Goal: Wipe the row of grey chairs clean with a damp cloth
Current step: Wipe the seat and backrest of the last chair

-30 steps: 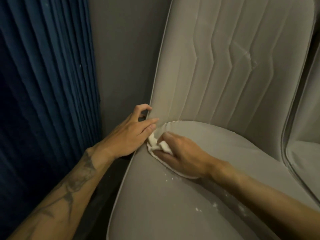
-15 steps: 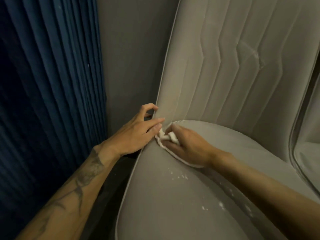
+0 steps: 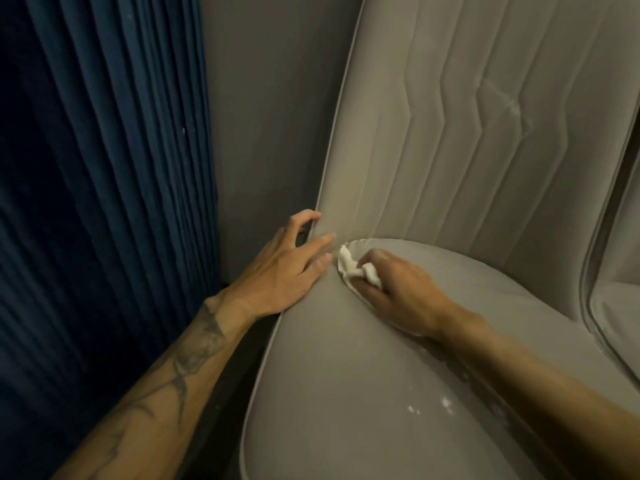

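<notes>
Grips crumpled white cloth (image 3: 349,265), half hidden, in right hand (image 3: 405,296) — rests flat left hand (image 3: 280,271) alongside on grey upholstered chair (image 3: 346,393).

Dim, warm light falling across scene, shadows sitting deep on left. Dark blue curtain (image 3: 104,202) hanging in tight vertical pleats, filling left side, running top to bottom. Plain grey wall (image 3: 273,116) showing between curtain and grey chair (image 3: 485,133), catching little light. Narrow gap (image 3: 239,368) below wall lying in darkness, floor there too dark for telling. Second chair (image 3: 620,306) standing just beside first, edging in at right.
</notes>
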Tool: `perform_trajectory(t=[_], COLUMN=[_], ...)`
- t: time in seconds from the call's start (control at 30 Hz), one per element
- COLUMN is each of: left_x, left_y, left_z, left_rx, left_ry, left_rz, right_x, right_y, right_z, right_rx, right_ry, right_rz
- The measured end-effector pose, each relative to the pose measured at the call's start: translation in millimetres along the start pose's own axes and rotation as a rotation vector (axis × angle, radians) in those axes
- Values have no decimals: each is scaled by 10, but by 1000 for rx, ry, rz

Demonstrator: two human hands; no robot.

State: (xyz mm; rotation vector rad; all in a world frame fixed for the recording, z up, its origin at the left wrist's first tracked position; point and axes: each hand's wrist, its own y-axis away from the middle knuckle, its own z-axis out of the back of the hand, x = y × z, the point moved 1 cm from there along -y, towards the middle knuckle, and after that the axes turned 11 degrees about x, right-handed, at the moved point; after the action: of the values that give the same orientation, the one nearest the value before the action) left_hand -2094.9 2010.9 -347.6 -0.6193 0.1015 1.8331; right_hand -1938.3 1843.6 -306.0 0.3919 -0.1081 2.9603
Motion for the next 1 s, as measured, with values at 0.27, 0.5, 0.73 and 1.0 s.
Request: perform_trajectory(t=[0.27, 0.5, 0.73, 1.0], left_x=[-32, -252, -284, -294], left_y=[-16, -26, 16, -5], left_z=[-44, -140, -139, -137], left_rx=[-42, -159, -151, -129], left_ry=[-13, 77, 15, -48], left_rz=[26, 77, 81, 129], right_x=[-44, 136, -716, -97], right_y=[153, 327, 239, 626], right_z=[57, -140, 258, -35], right_rx=[59, -8, 1, 14], right_ry=[26, -49, 39, -37], right_rz=[126, 223, -188, 239])
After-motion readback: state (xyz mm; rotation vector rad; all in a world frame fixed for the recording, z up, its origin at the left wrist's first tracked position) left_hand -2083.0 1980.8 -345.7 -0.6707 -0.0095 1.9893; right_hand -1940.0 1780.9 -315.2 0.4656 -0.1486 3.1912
